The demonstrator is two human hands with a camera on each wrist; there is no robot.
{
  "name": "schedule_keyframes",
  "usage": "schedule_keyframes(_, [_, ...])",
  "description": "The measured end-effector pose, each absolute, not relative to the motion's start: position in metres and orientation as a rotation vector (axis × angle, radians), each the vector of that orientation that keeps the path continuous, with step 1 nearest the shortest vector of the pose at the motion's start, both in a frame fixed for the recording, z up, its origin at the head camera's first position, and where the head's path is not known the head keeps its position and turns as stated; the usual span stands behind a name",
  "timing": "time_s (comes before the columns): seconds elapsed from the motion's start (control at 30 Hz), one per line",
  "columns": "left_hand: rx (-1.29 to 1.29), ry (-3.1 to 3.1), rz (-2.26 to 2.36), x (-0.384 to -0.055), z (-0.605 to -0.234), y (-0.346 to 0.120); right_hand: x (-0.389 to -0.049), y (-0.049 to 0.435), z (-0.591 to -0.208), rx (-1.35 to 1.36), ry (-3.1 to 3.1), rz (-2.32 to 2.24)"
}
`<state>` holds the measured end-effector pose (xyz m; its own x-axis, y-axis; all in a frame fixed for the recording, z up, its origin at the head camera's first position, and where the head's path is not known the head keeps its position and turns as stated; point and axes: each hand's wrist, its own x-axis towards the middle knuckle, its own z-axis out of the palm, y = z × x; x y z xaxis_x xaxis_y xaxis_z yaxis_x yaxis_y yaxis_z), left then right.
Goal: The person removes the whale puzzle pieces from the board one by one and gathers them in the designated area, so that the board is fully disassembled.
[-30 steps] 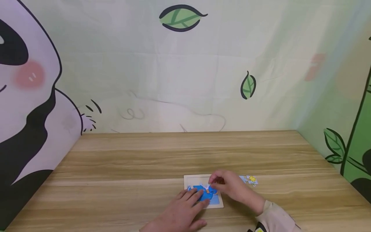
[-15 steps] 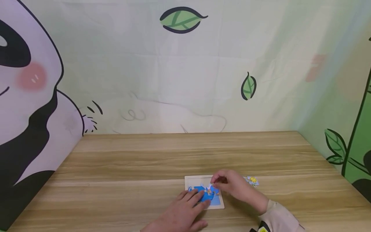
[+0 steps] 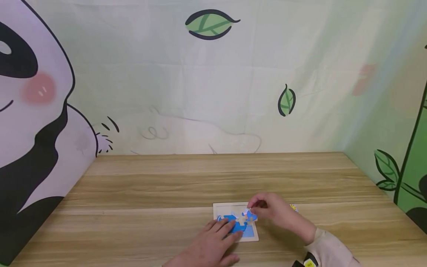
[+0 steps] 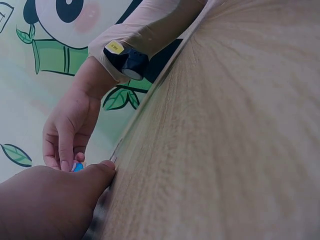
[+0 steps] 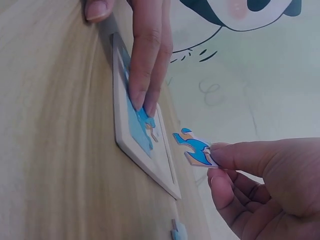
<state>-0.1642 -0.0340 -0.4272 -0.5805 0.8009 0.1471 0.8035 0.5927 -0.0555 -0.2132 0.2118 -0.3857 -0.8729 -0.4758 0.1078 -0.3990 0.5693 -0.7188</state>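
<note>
My right hand [image 3: 271,209] pinches a blue and white jigsaw puzzle piece [image 5: 198,150] between thumb and index finger. It holds the piece above the right part of a pale-rimmed puzzle tray [image 5: 131,142]; in the right wrist view, a gap shows between piece and tray. My left hand [image 3: 213,241] rests on the tray with fingers spread. Its fingertips press on the assembled blue pieces [image 3: 238,227], partly covering them. Bare tray bottom shows in the upper part. In the left wrist view, the held piece is mostly hidden behind the left hand.
A loose puzzle piece with a yellow sun [image 3: 294,207] lies right of the tray, mostly hidden behind the right hand. Another view shows a loose piece [image 5: 178,231] near the tray's corner. A wood-grain table [image 3: 150,185] meets a panda-and-leaf printed wall [image 3: 150,74].
My right hand has lifted the puzzle piece from the assembled part and moved slightly right, leaving a gap in the puzzle. The left hand has stayed on the tray.
</note>
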Motion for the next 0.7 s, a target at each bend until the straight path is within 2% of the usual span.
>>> schedule_keyframes(0.7, [-1.358, -2.691, -0.072, -0.164, -0.426, -0.034, -0.213, 0.235, -0.36, -0.763, 2.71, -1.162])
